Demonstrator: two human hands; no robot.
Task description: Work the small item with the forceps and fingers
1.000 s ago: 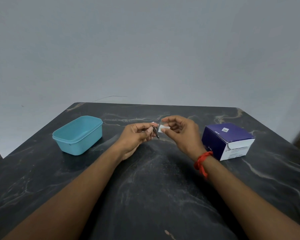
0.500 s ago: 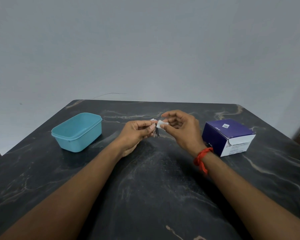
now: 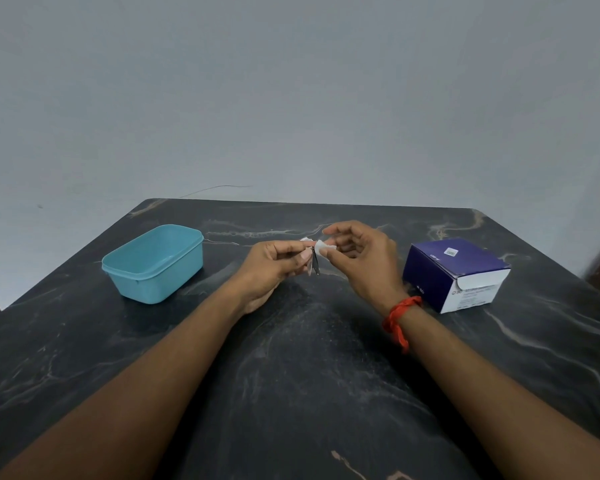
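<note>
- Above the middle of the dark marble table point(image 3: 309, 375), a small metal tool point(image 3: 314, 265) is pinched in the curled fingers of the left hand point(image 3: 274, 268).
- A small white pad point(image 3: 323, 247), touching the tool's top, is pinched by the right hand point(image 3: 361, 261).
- A teal tub point(image 3: 153, 265) is seen left, a purple box point(image 3: 454, 271) right.

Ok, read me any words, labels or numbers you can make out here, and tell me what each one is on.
Purple and white box, white front face: several lines of print, too blurred to read.
Same box, small white sticker on top: a printed code, too small to read.
Same box, purple side: small white marks, unreadable.
Teal tub: no text visible.
Small white pad and metal tool in the hands: no text visible.
</note>
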